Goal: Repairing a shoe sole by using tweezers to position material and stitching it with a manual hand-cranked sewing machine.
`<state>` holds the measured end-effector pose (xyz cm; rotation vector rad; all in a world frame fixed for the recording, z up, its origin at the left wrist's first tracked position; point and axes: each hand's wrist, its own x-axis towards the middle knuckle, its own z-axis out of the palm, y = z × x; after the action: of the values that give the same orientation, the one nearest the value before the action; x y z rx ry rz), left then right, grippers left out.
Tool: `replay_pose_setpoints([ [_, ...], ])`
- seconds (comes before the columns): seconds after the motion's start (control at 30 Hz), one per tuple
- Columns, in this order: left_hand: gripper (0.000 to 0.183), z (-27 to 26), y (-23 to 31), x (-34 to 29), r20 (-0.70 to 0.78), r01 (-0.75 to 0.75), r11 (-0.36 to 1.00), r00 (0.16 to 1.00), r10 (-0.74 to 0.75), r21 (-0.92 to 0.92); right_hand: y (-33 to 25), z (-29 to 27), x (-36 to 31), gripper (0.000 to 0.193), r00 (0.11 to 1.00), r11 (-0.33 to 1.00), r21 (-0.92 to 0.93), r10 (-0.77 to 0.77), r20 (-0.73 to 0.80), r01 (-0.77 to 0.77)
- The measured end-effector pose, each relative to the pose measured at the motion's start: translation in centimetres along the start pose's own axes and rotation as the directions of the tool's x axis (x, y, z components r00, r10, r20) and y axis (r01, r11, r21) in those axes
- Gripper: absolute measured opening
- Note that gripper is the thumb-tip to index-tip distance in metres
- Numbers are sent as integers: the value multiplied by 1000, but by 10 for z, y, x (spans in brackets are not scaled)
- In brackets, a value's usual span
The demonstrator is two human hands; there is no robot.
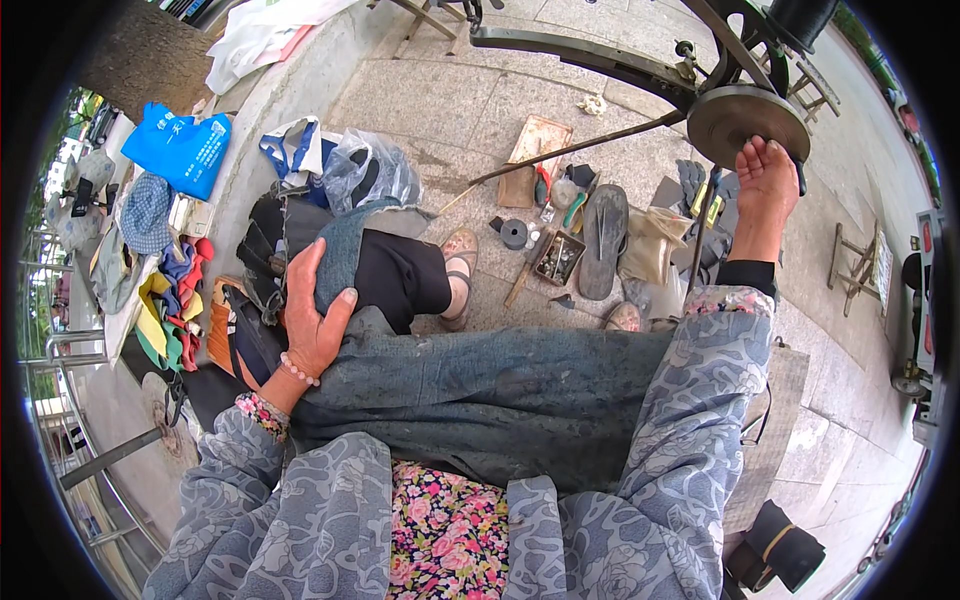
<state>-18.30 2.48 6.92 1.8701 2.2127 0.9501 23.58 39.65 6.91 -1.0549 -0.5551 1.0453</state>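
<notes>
My right hand is raised at the far right. Its curled fingers grip the near rim of a round metal hand wheel, part of a dark iron cranked machine. My left hand rests on my left knee with thumb and fingers apart, holding nothing. A pink bead bracelet circles that wrist. A worn blue-grey apron covers my lap, over dark trousers. The machine's sewing end lies outside the picture.
On the paving ahead lie a dark shoe sole, a small box of metal bits, a black tape roll and several hand tools. A clear plastic bag and coloured cloth scraps are at left. A wooden stool stands right.
</notes>
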Motion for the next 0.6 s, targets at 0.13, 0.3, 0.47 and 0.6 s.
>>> replay_pose_setpoints([
  [0.13,62,-1,0,0,0,-2,1000,1000,2,5,1,-1,1,8,1000,999,35,-2,26,1],
  [0.3,62,-1,1,0,7,7,1000,1000,-7,11,0,0,1,8,1000,1000,29,6,11,-6],
  [0.47,61,0,2,1,9,0,1000,1000,0,21,1,-2,2,9,1000,1000,27,0,24,0],
  [0.6,61,1,2,2,10,-1,1000,1000,0,19,1,-2,7,10,1000,1000,9,16,0,-16],
])
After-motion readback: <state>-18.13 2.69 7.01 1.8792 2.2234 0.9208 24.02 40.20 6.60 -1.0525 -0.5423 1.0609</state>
